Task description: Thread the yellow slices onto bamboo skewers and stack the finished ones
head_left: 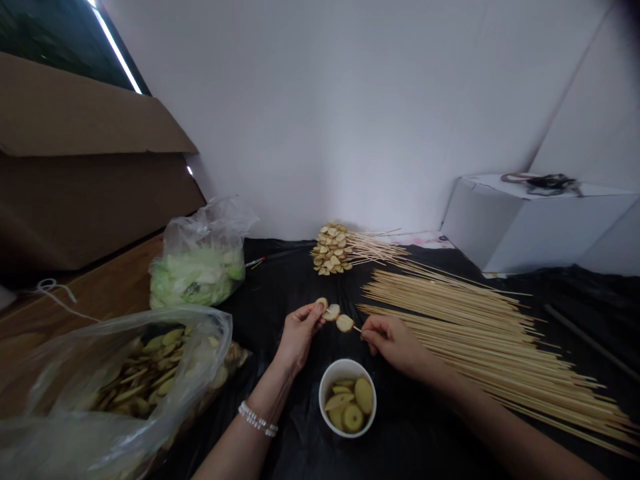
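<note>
My left hand (302, 328) pinches a potato slice (323, 305) at the far end of a thin wooden skewer (357, 329). Two more slices sit along that skewer, the nearest to my right hand being a round potato slice (345, 323). With thumb and fingers closed, my right hand (387, 339) grips the skewer's other end. Below both hands stands a white tub (323, 407) with several potato slices (352, 417) in it. Beyond them lies a stack of filled potato skewers (332, 250), sticks pointing right.
Many bare bamboo skewers (480, 340) cover the right side of the black sheet (280, 280). An open plastic bag of slices (140, 380) lies at left, a bag of cut greens (200, 270) behind it. A white box (540, 223) stands back right, a cardboard box (85, 200) back left.
</note>
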Demonstrator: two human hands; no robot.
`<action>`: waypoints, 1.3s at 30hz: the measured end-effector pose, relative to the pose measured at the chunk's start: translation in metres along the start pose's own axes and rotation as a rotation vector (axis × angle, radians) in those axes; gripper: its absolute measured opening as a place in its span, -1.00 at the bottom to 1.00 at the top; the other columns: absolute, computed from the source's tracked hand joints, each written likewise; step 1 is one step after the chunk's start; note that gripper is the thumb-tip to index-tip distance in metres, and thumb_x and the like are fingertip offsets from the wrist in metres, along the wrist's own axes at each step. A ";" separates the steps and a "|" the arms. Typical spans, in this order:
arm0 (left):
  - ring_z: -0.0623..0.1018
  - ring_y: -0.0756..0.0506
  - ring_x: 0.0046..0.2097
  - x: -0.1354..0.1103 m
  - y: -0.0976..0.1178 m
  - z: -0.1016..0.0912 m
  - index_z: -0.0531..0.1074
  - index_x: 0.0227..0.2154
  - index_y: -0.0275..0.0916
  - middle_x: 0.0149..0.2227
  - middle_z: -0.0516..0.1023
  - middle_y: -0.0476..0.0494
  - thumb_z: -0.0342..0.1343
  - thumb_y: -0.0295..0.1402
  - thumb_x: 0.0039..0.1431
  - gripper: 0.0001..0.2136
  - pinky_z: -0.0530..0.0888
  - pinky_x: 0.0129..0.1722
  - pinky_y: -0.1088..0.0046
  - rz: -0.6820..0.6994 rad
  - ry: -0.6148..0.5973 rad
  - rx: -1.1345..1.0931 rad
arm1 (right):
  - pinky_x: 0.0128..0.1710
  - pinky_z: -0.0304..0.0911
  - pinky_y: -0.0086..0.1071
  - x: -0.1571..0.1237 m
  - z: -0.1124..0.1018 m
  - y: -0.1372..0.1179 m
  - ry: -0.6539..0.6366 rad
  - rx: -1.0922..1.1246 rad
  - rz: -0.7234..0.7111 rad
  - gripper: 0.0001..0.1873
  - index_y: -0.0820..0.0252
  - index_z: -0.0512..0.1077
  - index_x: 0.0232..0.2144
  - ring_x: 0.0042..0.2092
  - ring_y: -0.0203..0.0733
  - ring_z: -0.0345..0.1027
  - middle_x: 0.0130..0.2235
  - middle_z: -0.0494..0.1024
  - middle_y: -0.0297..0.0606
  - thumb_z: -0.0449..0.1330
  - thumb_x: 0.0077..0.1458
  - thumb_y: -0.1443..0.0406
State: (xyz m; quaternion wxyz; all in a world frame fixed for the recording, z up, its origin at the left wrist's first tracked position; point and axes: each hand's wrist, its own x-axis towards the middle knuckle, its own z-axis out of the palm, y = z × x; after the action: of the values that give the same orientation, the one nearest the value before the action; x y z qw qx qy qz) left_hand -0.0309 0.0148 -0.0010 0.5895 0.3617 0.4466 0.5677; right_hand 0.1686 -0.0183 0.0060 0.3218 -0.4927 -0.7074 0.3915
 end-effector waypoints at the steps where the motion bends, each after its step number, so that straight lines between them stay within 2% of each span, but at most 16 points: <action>1: 0.38 0.13 -0.48 0.000 0.001 0.000 0.58 -0.42 -0.35 -0.50 0.52 -0.06 0.38 -0.25 -0.21 -0.71 0.33 -0.44 0.66 0.002 0.007 -0.004 | -0.50 0.08 -0.46 0.001 0.000 0.000 -0.004 0.012 0.007 -0.80 0.16 0.31 -0.56 -0.53 -0.30 0.22 -0.61 0.37 -0.39 0.03 0.09 0.32; 5: 0.40 0.13 -0.47 -0.002 0.005 0.002 0.57 -0.41 -0.33 -0.47 0.52 -0.05 0.38 -0.24 -0.21 -0.70 0.34 -0.46 0.68 0.014 0.016 -0.052 | -0.44 0.08 -0.44 0.000 0.003 0.000 0.080 -0.116 -0.086 -0.80 0.17 0.33 -0.55 -0.48 -0.29 0.24 -0.56 0.39 -0.37 0.03 0.11 0.32; 11: 0.43 0.13 -0.45 -0.007 0.008 0.005 0.55 -0.30 -0.33 -0.36 0.55 -0.10 0.41 -0.36 -0.25 -0.64 0.37 -0.46 0.68 -0.055 -0.081 -0.055 | -0.40 0.07 -0.43 -0.001 0.006 0.003 0.133 -0.246 -0.188 -0.81 0.17 0.37 -0.48 -0.43 -0.28 0.26 -0.49 0.43 -0.35 0.02 0.14 0.34; 15: 0.46 0.12 -0.43 -0.002 0.005 0.002 0.52 -0.30 -0.32 -0.34 0.56 -0.11 0.41 -0.38 -0.26 -0.63 0.38 -0.46 0.69 -0.033 -0.010 -0.076 | -0.39 0.06 -0.43 0.002 0.002 0.012 0.156 -0.320 -0.232 -0.88 0.17 0.38 -0.43 -0.41 -0.27 0.26 -0.46 0.44 -0.35 0.06 0.11 0.35; 17: 0.46 0.12 -0.45 0.000 0.005 0.000 0.50 -0.26 -0.30 -0.38 0.55 -0.08 0.41 -0.35 -0.25 -0.60 0.38 -0.46 0.68 -0.023 0.027 -0.094 | -0.38 0.07 -0.42 0.004 -0.003 0.016 0.201 -0.335 -0.242 -0.88 0.17 0.38 -0.44 -0.40 -0.26 0.26 -0.46 0.44 -0.34 0.06 0.11 0.35; 21: 0.45 0.11 -0.49 -0.001 0.005 0.000 0.49 -0.24 -0.31 -0.49 0.51 -0.06 0.37 -0.25 -0.17 -0.60 0.38 -0.48 0.66 -0.034 0.026 -0.084 | -0.37 0.10 -0.41 0.009 -0.017 0.022 0.344 -0.311 -0.229 -0.84 0.18 0.40 -0.43 -0.40 -0.25 0.29 -0.46 0.46 -0.32 0.04 0.12 0.32; 25: 0.44 0.10 -0.50 -0.003 0.002 0.003 0.49 -0.24 -0.34 -0.50 0.51 -0.08 0.36 -0.25 -0.18 -0.60 0.36 -0.48 0.63 -0.075 -0.049 -0.001 | -0.33 0.14 -0.38 0.012 -0.032 0.025 0.465 -0.325 -0.199 -0.81 0.18 0.43 -0.43 -0.36 -0.21 0.32 -0.42 0.51 -0.28 0.05 0.12 0.28; 29: 0.43 0.09 -0.50 -0.002 -0.004 0.001 0.49 -0.25 -0.36 -0.51 0.51 -0.08 0.37 -0.26 -0.19 -0.59 0.34 -0.48 0.61 -0.061 -0.110 0.074 | -0.28 0.18 -0.35 0.018 -0.047 0.033 0.555 -0.341 -0.173 -0.79 0.19 0.46 -0.41 -0.30 -0.16 0.35 -0.36 0.54 -0.23 0.06 0.09 0.24; 34: 0.42 0.08 -0.50 0.000 -0.005 -0.002 0.48 -0.26 -0.36 -0.50 0.52 -0.08 0.36 -0.26 -0.20 -0.59 0.33 -0.48 0.61 -0.057 -0.134 0.058 | -0.28 0.18 -0.32 0.025 -0.081 0.052 0.654 -0.450 -0.120 -0.77 0.18 0.46 -0.46 -0.31 -0.13 0.36 -0.39 0.54 -0.21 0.05 0.04 0.22; 39: 0.43 0.07 -0.50 0.001 -0.006 -0.001 0.48 -0.27 -0.36 -0.52 0.52 -0.09 0.35 -0.24 -0.21 -0.59 0.32 -0.48 0.58 -0.060 -0.129 0.075 | -0.30 0.17 -0.31 0.036 -0.118 0.063 0.771 -0.603 0.024 -0.74 0.24 0.50 -0.41 -0.32 -0.10 0.35 -0.36 0.54 -0.14 0.04 0.05 0.25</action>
State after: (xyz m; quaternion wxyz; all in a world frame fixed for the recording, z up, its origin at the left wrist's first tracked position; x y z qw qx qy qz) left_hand -0.0299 0.0149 -0.0070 0.6198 0.4057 0.4392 0.5083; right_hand 0.2848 0.0566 0.0104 0.3989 -0.6811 -0.6128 -0.0380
